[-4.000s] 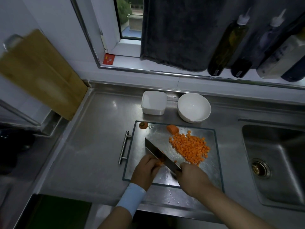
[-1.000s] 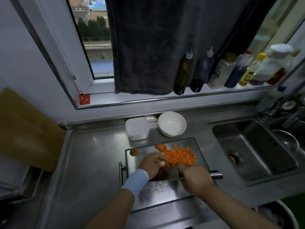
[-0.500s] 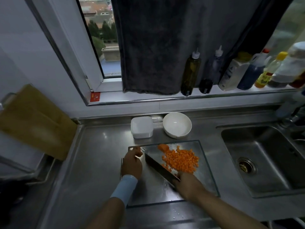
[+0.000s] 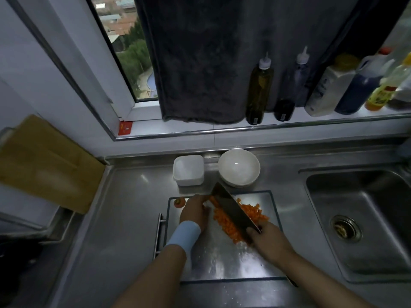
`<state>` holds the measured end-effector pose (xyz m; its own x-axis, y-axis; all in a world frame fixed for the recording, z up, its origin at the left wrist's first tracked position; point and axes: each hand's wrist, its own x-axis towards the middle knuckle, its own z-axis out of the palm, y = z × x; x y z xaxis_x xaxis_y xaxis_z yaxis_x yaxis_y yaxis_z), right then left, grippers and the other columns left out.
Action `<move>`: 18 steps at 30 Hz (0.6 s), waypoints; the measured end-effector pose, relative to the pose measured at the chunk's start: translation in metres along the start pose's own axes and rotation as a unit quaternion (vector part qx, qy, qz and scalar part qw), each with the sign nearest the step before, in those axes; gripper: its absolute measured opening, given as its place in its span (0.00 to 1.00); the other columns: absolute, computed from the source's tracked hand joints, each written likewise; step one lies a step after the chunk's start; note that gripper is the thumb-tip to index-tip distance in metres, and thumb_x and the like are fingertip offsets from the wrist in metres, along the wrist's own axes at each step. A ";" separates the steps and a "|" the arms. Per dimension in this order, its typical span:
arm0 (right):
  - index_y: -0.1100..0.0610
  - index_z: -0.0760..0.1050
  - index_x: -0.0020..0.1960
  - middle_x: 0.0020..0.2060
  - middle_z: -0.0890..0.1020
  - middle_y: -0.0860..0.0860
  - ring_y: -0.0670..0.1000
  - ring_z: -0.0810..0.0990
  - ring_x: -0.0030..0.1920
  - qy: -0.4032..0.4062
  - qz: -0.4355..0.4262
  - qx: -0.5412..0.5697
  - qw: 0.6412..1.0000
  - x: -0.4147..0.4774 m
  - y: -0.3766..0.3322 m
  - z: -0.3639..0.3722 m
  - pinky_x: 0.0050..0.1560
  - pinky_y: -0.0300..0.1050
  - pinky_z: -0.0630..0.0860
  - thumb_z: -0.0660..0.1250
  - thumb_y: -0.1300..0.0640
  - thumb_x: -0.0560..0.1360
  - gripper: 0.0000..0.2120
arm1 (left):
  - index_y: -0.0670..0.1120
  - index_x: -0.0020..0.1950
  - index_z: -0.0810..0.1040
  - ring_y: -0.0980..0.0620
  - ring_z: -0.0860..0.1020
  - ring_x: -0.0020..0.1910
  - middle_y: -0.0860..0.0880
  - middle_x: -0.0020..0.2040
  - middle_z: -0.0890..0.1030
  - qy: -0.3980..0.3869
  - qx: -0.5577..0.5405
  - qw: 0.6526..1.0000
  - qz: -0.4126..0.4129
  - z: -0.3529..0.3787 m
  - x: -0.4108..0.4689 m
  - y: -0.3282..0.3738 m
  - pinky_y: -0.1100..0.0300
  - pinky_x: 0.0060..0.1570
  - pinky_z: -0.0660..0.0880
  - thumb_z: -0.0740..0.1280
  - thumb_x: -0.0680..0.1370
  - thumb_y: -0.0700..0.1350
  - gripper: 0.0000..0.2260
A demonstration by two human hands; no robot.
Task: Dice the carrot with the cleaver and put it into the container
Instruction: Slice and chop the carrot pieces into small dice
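A heap of diced carrot (image 4: 229, 221) lies on the glass cutting board (image 4: 222, 258). My right hand (image 4: 268, 240) grips the cleaver (image 4: 231, 210) by its handle; the dark blade runs diagonally over the heap, its tip pointing toward the bowl. My left hand (image 4: 195, 211), with a blue wristband, holds a carrot piece (image 4: 213, 200) against the blade's left side near the tip. A cut carrot end (image 4: 179, 202) sits at the board's far left corner. The white square container (image 4: 188, 170) and a white bowl (image 4: 239, 167) stand just behind the board.
A steel sink (image 4: 364, 218) opens to the right of the board. Several bottles (image 4: 259, 87) line the window ledge below a hanging dark towel (image 4: 200, 63). A wooden board (image 4: 44, 163) leans at the left. The cutting board's metal handle (image 4: 158, 235) sticks out leftward.
The cleaver has swung from the heap's left side onto it, tip now further back. My left hand left the board's far left corner and now holds a carrot piece beside the blade.
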<state>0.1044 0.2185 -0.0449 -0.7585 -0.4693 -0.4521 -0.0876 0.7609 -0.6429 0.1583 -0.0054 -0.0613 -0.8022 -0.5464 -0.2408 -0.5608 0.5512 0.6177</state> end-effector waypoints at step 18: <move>0.47 0.75 0.60 0.40 0.77 0.39 0.38 0.76 0.41 -0.004 -0.008 0.037 0.999 0.047 -0.012 -0.002 0.39 0.33 0.68 0.61 0.48 0.82 0.09 | 0.51 0.58 0.79 0.49 0.77 0.52 0.50 0.57 0.77 -0.006 0.123 0.977 0.173 0.027 0.040 -0.033 0.59 0.50 0.74 0.62 0.79 0.47 0.10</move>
<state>0.0689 0.1880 -0.0569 -0.7524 -0.4846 -0.4462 -0.0509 0.7182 -0.6940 0.1390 -0.0284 -0.1120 -0.9541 -0.2936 -0.0594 -0.2867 0.8377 0.4648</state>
